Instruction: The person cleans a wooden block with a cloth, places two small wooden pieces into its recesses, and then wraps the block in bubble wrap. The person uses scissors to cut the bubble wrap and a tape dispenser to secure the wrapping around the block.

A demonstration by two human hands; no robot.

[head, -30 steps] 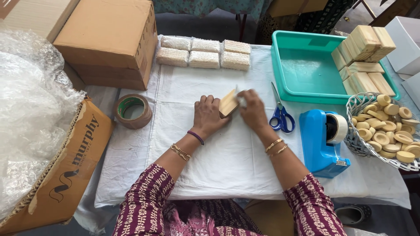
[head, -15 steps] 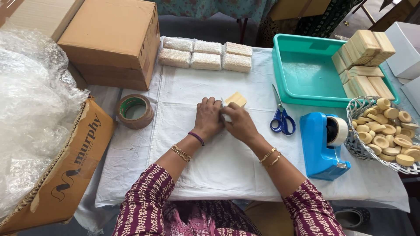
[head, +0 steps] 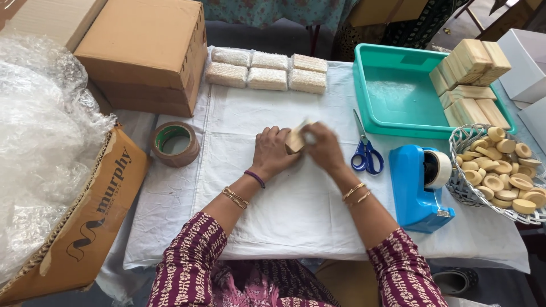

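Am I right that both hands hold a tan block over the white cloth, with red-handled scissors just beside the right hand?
Not quite: the head view shows the scissors have blue handles. Otherwise right: left hand and right hand hold the block over the cloth.

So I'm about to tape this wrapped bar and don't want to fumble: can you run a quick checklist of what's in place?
1. Small tan block gripped by both the left hand and the right hand: ok.
2. Wrap folded shut around it: cannot tell, blurred.
3. Blue tape dispenser loaded with a roll, beside the right arm: ok.
4. Blue-handled scissors lying on the white cloth near the right hand: ok.
5. Both hands free to pull tape: not ok.
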